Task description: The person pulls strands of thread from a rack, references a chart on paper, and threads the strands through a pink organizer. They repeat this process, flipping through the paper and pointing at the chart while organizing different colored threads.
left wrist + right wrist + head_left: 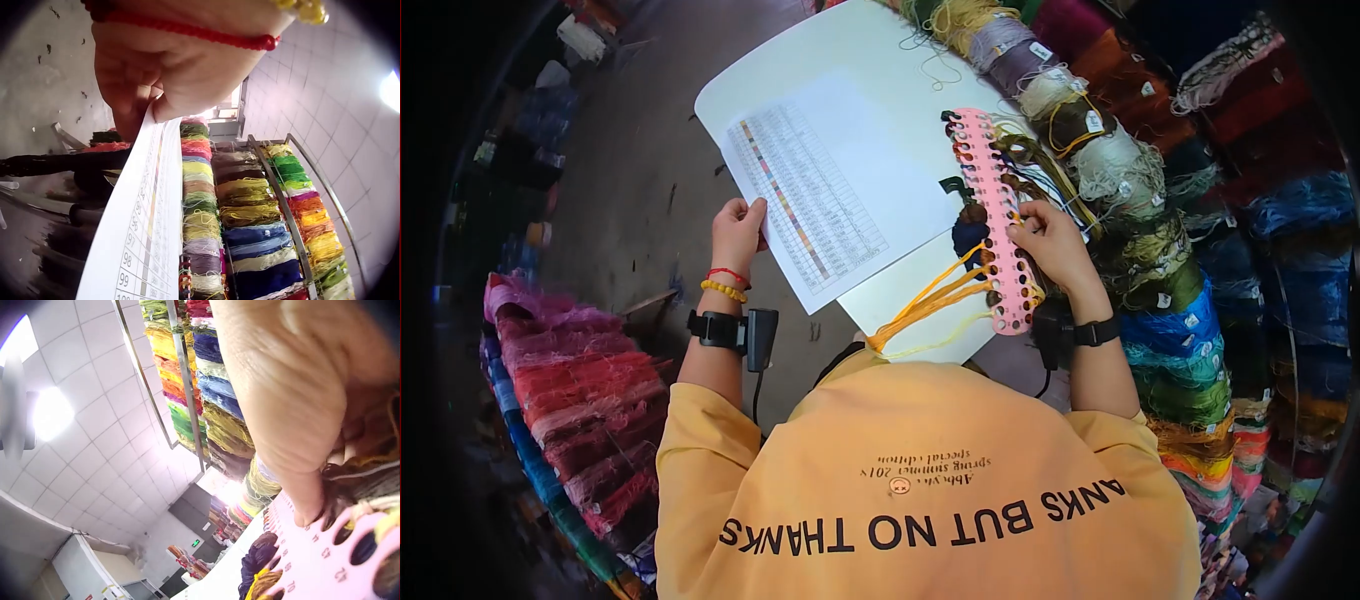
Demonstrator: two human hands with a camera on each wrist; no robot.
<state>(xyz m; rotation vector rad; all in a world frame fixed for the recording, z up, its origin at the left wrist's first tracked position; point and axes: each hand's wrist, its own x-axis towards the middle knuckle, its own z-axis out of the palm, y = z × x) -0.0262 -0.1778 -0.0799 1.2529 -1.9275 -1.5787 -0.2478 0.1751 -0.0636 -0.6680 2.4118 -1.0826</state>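
Observation:
My left hand pinches the left edge of a printed paper chart between thumb and fingers. In the left wrist view, the chart shows numbered rows and a column of small colour patches. My right hand grips the right edge of a pink thread holder card, a long strip with numbered holes down both sides. The right wrist view has the thumb lying on the face of the card, with the fingers partly hidden among dark threads. Yellow and orange threads trail from the card toward my lap.
A white board lies under the chart and card. Racks of coloured thread skeins rise close on the right. Pink and red skeins hang at the lower left, beside the grey floor.

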